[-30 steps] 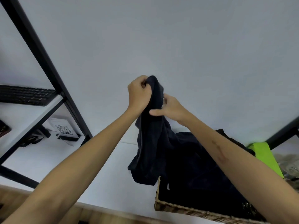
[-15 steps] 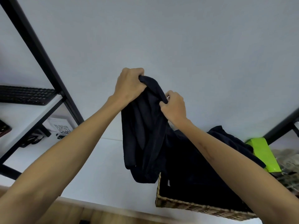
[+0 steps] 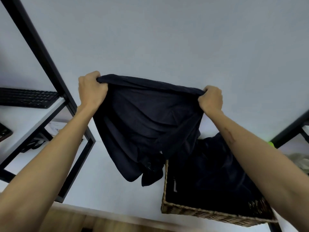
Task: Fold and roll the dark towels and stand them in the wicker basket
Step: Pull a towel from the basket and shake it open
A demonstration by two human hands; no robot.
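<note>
Both hands hold one dark towel (image 3: 147, 124) up in front of the pale wall. The left hand (image 3: 91, 91) has its fingers curled tightly round one upper corner; the right hand (image 3: 211, 97) grips the other, so the top edge runs stretched between them. The cloth hangs in loose folds, its lower end beside the wicker basket (image 3: 209, 215) on the white worktop (image 3: 107, 190), where more dark towels (image 3: 214, 173) lie heaped.

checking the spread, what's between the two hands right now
In the head view, the top edge of the dark towel stretches between the left hand and the right hand, each gripping an end; the rest hangs below, over the wicker basket.
</note>
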